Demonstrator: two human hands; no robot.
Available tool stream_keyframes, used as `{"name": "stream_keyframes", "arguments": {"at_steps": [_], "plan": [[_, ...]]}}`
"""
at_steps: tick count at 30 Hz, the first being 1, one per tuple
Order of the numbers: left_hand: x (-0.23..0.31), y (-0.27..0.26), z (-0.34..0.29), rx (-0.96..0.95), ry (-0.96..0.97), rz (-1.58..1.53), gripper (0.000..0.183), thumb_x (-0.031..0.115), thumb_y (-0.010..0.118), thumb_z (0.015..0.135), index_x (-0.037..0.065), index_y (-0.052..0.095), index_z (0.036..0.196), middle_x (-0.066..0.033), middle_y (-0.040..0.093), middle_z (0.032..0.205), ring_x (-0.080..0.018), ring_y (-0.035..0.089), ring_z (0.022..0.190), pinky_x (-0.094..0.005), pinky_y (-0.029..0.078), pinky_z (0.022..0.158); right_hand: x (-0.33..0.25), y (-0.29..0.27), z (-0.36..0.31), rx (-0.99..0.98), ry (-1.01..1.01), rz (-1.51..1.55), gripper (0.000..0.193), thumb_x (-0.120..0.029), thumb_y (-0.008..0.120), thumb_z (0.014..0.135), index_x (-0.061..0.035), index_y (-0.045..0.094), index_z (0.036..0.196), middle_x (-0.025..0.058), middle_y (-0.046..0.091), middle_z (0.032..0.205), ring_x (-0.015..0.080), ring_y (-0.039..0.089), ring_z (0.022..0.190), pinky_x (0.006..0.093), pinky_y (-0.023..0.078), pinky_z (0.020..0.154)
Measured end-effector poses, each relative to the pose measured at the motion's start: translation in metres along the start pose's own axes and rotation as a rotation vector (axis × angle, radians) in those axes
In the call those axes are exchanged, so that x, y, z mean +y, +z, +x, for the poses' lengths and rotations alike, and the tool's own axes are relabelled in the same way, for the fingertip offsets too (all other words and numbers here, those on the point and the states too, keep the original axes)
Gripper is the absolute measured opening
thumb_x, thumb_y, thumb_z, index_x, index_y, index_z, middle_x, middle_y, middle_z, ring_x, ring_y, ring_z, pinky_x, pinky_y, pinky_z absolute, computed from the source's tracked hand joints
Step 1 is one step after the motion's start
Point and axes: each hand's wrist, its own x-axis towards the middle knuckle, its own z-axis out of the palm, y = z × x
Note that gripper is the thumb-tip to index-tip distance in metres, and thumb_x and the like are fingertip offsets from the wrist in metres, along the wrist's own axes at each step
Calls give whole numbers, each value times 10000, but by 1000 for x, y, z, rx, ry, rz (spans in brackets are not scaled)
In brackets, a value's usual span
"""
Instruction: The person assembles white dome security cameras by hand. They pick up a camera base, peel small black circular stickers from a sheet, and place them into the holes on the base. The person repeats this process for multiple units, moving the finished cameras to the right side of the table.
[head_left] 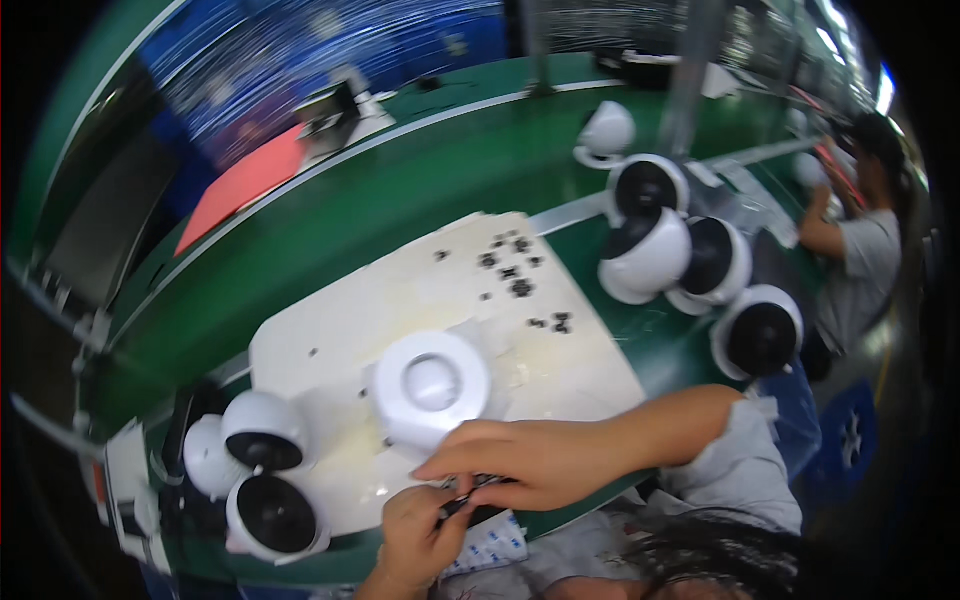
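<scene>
My left hand [418, 528] and my right hand [515, 462] meet close to my body, at the front edge of a white board [300, 350]. Fingers of both hands are pinched around a small black part [458, 503], mostly covered by them. A white sheet with blue print [497, 548] shows just below the hands. Just beyond my right hand, a round white housing [391, 398] with a domed centre lies on the board. Several small black pieces [520, 287] are scattered over the board's far right.
Several white-and-black dome cameras [648, 258] crowd the green bench [480, 150] at right. More dome cameras [278, 512] stand at left. Farther back lie a red sheet [240, 190] and a metal post [692, 80]. Another person [868, 235] works at far right.
</scene>
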Motion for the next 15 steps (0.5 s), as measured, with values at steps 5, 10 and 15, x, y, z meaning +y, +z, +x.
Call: {"name": "stream_keyframes", "arguments": {"at_steps": [5, 10, 15], "plan": [[5, -4, 6, 33, -12, -87, 188, 50, 664, 624, 42, 601, 801, -88, 589, 711, -255, 548, 590, -321, 448, 548, 5, 3, 0, 49, -368, -235, 432, 70, 577, 735, -49, 513, 1146, 103, 528, 943, 253, 558, 790, 291, 448, 734], [9, -2, 7, 165, 24, 214, 203, 145, 673, 631, 129, 625, 828, -171, 375, 1316, -368, 314, 1200, -433, 231, 971, 8, -27, 14, 346, -155, -175, 452, 49, 524, 766, -35, 428, 1200, 130, 451, 1050, 202, 518, 827, 256, 438, 732], [2, 4, 6, 37, 93, 341, 147, 201, 620, 679, 137, 621, 810, -123, 455, 1265, -322, 369, 1180, -483, 226, 956, 30, -56, 48, 319, -56, 62, 607, 106, 475, 797, -63, 211, 1317, 125, 364, 1114, 128, 509, 828, 267, 438, 763]]}}
